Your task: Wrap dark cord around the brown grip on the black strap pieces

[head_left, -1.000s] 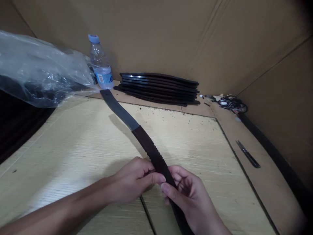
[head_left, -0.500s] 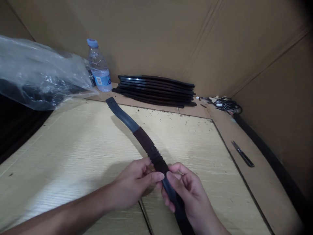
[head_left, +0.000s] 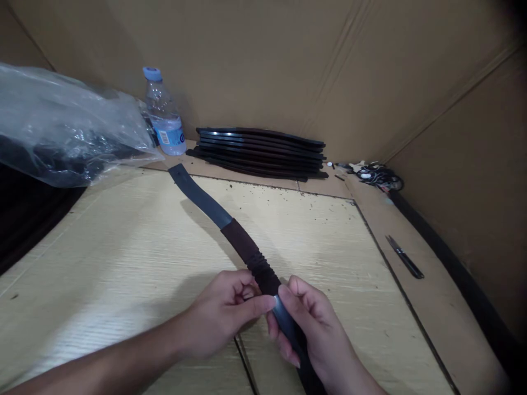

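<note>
A long, curved black strip (head_left: 201, 198) slants across the middle, its flat far end with a small hole raised over the board. Around its middle sits a dark brown fabric sleeve (head_left: 241, 239), bunched into folds toward my hands. My left hand (head_left: 230, 307) pinches the sleeve's near edge from the left, thumb on top. From the right, my right hand (head_left: 308, 318) grips the strip and the same edge, its thumb pressed near the sleeve's rim and fingers curled underneath. The strip's near end runs out of view at the bottom.
Behind lies a stack of similar dark strips (head_left: 259, 153), beside a water bottle (head_left: 164, 115). A clear plastic bag (head_left: 74, 126) is at the left. Thread snips (head_left: 404, 257) lie on the right cardboard border, near a small heap of scraps (head_left: 376, 175). Cardboard walls (head_left: 255, 60) enclose the pale board (head_left: 135, 236).
The strip has turned slightly, so its far end shows more of its flat face and sits a little further left. Both hands stay at the sleeve's near edge.
</note>
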`<state>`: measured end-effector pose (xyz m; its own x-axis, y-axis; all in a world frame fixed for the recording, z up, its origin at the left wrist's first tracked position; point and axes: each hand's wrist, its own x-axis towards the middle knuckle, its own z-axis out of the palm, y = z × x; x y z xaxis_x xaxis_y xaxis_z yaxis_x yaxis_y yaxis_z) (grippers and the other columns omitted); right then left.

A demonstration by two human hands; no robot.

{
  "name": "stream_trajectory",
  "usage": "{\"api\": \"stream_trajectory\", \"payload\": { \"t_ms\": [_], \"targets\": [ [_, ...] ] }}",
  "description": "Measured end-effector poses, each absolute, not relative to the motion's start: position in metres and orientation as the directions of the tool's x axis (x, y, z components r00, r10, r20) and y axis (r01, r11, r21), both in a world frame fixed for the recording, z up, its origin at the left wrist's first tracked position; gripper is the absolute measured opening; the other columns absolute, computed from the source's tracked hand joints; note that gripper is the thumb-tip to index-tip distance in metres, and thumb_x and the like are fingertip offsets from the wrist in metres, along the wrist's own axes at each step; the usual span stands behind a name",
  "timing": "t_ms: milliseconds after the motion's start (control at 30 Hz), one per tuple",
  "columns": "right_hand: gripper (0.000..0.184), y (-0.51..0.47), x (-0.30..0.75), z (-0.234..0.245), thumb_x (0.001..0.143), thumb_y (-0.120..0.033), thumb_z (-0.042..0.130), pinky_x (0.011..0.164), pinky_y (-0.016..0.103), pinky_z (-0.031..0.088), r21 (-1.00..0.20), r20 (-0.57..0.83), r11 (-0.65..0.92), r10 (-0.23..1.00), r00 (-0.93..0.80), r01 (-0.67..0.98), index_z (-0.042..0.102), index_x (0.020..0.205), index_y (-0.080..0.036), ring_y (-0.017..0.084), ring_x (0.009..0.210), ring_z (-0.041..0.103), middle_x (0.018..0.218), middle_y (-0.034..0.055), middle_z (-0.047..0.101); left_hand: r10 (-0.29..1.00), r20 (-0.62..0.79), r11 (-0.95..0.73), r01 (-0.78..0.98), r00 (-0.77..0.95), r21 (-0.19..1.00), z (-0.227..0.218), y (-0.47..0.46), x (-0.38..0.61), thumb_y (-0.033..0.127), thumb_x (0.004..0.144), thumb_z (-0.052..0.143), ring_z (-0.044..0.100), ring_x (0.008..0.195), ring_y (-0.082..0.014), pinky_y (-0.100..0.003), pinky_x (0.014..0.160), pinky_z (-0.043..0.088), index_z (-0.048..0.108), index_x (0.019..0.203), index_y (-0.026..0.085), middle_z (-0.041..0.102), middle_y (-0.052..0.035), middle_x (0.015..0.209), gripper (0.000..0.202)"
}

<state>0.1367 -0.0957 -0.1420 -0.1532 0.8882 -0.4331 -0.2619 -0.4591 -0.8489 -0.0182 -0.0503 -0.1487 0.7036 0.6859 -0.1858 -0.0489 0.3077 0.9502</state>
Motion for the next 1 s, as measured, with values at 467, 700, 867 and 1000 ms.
{"api": "stream_trajectory", "payload": {
  "t_ms": [467,700,867,1000],
  "targets": [
    [0.042,-0.0989,0.1361,-0.14,0.085,-0.056,0.051,0.025,0.011,0.024,-0.854,-0.464,-0.478,0.878,-0.114,-0.206,0.038,0.068,-0.02,0.003,0.026,0.036,0.046,-0.0047,0.055,0.793,-0.204,0.3,-0.076,0.574,0.951,-0.1534,-0.0598,-0.0127,0.04,0.086,0.056,0.06,0.061,-0.0145,-0.025,0.056,0.042,0.057,0.079,0.012,0.064,-0.0058,0.067,0.029],
    [0.037,-0.0969,0.1341,-0.1416,0.086,-0.052,0.052,0.027,0.012,0.026,-0.84,-0.452,-0.472,0.882,-0.136,-0.269,0.04,0.073,-0.02,0.003,0.028,0.034,0.048,-0.0047,0.055,0.797,-0.247,0.32,-0.038,0.552,0.947,-0.1516,-0.0541,-0.0114,0.037,0.083,0.062,0.057,0.057,-0.0119,-0.022,0.053,0.038,0.057,0.075,0.012,0.062,-0.0026,0.063,0.027],
    [0.035,-0.0963,0.1353,-0.1408,0.085,-0.05,0.054,0.027,0.012,0.026,-0.843,-0.446,-0.456,0.889,-0.104,-0.285,0.041,0.076,-0.02,0.004,0.029,0.037,0.05,-0.0042,0.056,0.718,-0.18,0.391,-0.176,0.672,0.903,-0.1523,-0.0538,-0.0107,0.028,0.082,0.065,0.062,0.065,-0.0126,-0.021,0.058,0.041,0.058,0.088,0.012,0.066,-0.0036,0.073,0.018],
    [0.033,-0.0961,0.136,-0.1419,0.086,-0.049,0.053,0.028,0.012,0.027,-0.846,-0.445,-0.449,0.892,-0.083,-0.288,0.042,0.077,-0.019,0.004,0.03,0.037,0.051,-0.0036,0.056,0.758,-0.218,0.412,-0.192,0.615,0.89,-0.1553,-0.0552,-0.0111,0.022,0.078,0.068,0.063,0.064,-0.0133,-0.022,0.058,0.041,0.054,0.098,0.014,0.067,-0.0037,0.075,0.026]
  ]
}}
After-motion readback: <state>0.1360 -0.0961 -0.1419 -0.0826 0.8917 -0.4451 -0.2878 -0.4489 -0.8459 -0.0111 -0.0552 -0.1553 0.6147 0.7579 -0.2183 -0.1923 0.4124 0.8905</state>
